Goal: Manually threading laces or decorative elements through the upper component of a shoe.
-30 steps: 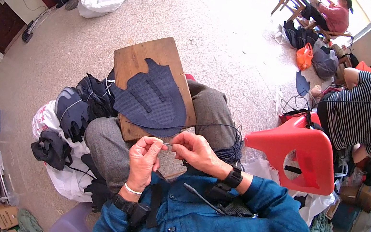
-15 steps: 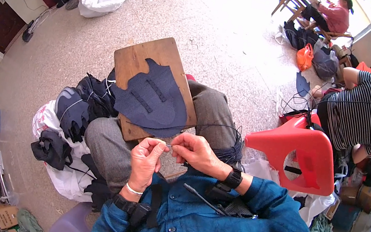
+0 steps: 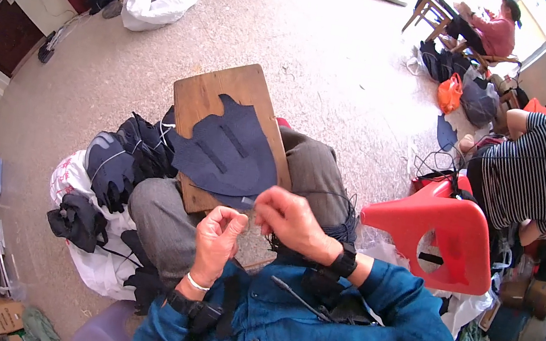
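Across my lap rests a wooden board (image 3: 188, 96) carrying dark blue fabric cut-outs (image 3: 253, 160), with two darker strips (image 3: 233, 140) lying on the top piece. Just past the board's near edge, my left hand (image 3: 215, 240) is closed, thumb against bent forefinger; what it pinches, if anything, is too small to make out. My right hand (image 3: 296, 228) is close by on the right, a small gap from the left one. Its fingers are curled together and slightly blurred, and any small item in them cannot be made out.
Dark fabric pieces (image 3: 109, 166) and a white bag (image 3: 90, 266) lie left of my knee. Dark cord (image 3: 344, 217) is bundled by my right thigh. A red plastic stool (image 3: 462, 236) stands at right, beside a person in a striped top (image 3: 526, 171). Another person (image 3: 498, 35) sits farther back.
My hands, whose fingertips met around a small thin item, have come slightly apart. The right hand has moved up a little toward the board.
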Available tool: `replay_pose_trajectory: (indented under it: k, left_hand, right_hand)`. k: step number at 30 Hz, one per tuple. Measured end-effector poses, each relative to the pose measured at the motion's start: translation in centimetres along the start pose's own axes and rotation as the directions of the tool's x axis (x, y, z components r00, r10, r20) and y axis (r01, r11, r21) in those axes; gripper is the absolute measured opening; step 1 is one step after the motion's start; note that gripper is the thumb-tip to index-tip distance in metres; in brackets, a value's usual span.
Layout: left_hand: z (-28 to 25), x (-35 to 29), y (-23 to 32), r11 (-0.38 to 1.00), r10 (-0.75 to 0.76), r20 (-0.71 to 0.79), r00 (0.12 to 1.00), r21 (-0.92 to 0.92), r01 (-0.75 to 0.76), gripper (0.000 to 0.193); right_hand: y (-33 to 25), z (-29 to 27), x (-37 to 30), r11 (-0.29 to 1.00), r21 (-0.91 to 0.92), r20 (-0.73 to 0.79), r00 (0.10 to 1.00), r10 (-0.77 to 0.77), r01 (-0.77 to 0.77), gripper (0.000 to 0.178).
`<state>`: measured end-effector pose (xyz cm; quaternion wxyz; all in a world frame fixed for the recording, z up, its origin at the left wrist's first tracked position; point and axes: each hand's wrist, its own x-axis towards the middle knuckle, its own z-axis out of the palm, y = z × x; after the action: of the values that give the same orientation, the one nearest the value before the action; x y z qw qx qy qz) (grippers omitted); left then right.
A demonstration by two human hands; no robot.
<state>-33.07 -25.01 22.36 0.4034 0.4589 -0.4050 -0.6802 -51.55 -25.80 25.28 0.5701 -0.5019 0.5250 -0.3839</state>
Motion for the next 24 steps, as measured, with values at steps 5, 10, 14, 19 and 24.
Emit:
replay_pose_trajectory:
  k: [5, 10, 14, 19, 24]
  left_hand:
    - [1.4, -0.1, 0.8, 0.841, -0.431, 0.381, 0.818, -0.158, 0.517, 0.051]
    - [2.6, 0.4, 0.9, 0.909, -0.049, 0.492, 0.869, -0.339, 0.243, 0.055]
    - [-0.5, 1.6, 2.2, 0.498, -0.079, 0.505, 0.859, -0.727, 0.473, 0.022]
    - [-6.1, 1.2, 4.6, 0.794, -0.103, 0.019, 0.995, -0.600, 0.093, 0.017]
    - [-8.6, 1.2, 6.2, 0.873, -0.036, -0.111, 0.993, -0.486, -0.023, 0.020]
  right_hand:
    - [-4.8, 1.1, 1.9, 0.924, 0.325, -0.052, 0.979, -0.196, 0.202, 0.009]
    - [-6.9, 4.0, -0.1, 0.941, 0.258, 0.129, 0.958, -0.258, 0.218, 0.008]
    - [-6.4, -0.7, -1.9, 0.966, 0.194, 0.050, 0.981, -0.185, 0.172, 0.013]
    - [-3.7, -10.2, -3.5, 0.998, 0.000, -0.236, 0.970, -0.059, 0.060, 0.021]
    - [1.9, -18.0, -4.3, 0.988, -0.149, -0.493, 0.863, -0.108, 0.038, 0.023]
